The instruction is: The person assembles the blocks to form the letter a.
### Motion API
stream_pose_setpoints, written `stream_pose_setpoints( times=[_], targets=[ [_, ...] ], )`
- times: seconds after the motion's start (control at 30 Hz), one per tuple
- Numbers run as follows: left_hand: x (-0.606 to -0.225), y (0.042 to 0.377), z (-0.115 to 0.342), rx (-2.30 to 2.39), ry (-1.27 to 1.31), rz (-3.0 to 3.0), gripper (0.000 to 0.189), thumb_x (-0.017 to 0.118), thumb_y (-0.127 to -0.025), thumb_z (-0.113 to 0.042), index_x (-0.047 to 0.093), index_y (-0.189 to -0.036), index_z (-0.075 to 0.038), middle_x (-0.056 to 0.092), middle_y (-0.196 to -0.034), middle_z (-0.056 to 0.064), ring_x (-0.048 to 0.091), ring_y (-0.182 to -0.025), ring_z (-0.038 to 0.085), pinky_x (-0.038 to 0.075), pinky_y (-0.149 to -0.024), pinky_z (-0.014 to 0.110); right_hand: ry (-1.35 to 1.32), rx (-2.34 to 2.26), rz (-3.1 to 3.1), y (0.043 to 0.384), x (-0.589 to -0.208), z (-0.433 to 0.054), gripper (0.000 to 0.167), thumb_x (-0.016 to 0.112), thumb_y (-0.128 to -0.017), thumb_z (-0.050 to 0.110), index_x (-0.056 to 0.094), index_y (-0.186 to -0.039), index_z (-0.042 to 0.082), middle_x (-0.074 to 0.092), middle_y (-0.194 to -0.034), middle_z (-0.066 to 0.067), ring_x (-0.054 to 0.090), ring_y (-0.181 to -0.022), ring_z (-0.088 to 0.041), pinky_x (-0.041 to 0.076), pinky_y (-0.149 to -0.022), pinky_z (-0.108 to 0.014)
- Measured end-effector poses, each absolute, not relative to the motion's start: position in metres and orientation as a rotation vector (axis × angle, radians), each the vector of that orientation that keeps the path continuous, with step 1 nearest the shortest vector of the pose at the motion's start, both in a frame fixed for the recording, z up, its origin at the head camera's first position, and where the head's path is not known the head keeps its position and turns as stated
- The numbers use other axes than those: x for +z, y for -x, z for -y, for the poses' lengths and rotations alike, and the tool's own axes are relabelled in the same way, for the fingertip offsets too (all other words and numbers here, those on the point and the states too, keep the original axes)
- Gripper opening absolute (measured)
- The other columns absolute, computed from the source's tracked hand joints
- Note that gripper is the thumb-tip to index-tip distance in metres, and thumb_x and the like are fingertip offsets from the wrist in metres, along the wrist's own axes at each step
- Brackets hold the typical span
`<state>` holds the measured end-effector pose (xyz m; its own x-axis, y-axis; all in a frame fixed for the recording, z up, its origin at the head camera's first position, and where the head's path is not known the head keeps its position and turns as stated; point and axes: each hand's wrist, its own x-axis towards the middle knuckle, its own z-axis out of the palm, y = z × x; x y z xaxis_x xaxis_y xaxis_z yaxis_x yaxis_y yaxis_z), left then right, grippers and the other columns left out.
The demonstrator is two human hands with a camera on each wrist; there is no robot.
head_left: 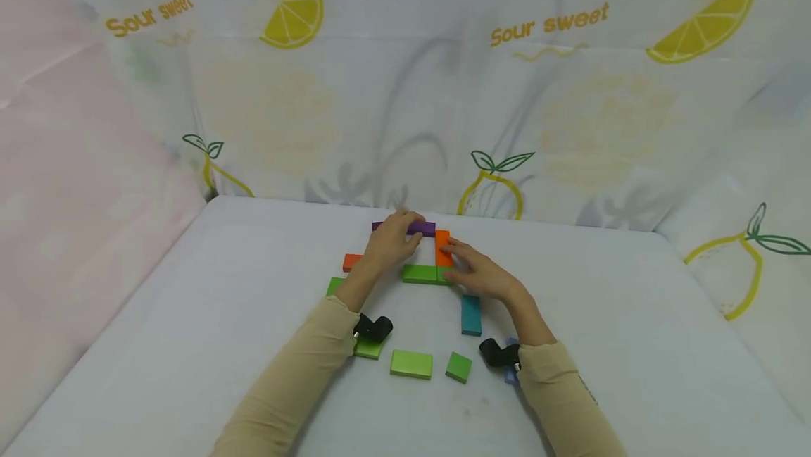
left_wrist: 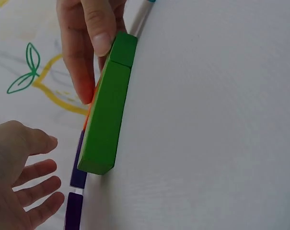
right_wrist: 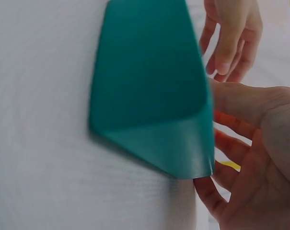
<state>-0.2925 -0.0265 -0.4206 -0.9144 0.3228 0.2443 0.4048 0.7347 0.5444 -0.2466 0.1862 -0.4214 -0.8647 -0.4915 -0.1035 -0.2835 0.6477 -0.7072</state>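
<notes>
Over the purple blocks at the far side of the table is my left hand, its fingers spread and holding nothing. My right hand reaches in from the right; its fingertips touch the upright-running orange block. The right thumb lies against a small green block, which abuts a longer green block. In the left wrist view, two purple blocks lie end to end with a narrow gap. A teal block fills much of the right wrist view, just beside the right hand.
On the left lie a red-orange block and a green block, partly behind the left arm. Nearer me are light green blocks, a green square block and a blue block, half hidden by the right wrist. A printed cloth backdrop stands behind.
</notes>
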Motion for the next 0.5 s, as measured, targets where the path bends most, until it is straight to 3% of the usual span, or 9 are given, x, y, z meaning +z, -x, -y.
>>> stream_pose_setpoints(
  times=[0.33, 0.5],
  targets=[
    [-0.433, 0.305, 0.027, -0.841, 0.595, 2.843, 0.033, 0.06, -0.091, -0.018, 0.061, -0.124, -0.015, 0.058, -0.125, 0.007, 0.055, -0.115, 0.026, 0.048, -0.096, 0.041, 0.631, -1.061, -2.571, 0.249, -0.427, -0.187, 0.057, 0.056, -0.094, 0.025, 0.036, -0.145, 0.008, 0.017, -0.157, -0.015, 0.013, -0.145, -0.039, 0.014, -0.114, -0.058],
    [-0.436, 0.313, 0.029, -0.82, 0.664, 2.823, 0.037, 0.061, -0.091, -0.013, 0.059, -0.127, -0.012, 0.055, -0.133, 0.009, 0.051, -0.123, 0.029, 0.04, -0.105, 0.042, 0.613, -1.036, -2.586, 0.25, -0.427, -0.188, 0.057, 0.056, -0.094, 0.027, 0.037, -0.145, 0.01, 0.017, -0.158, -0.014, 0.013, -0.145, -0.038, 0.014, -0.114, -0.058]
  ],
)
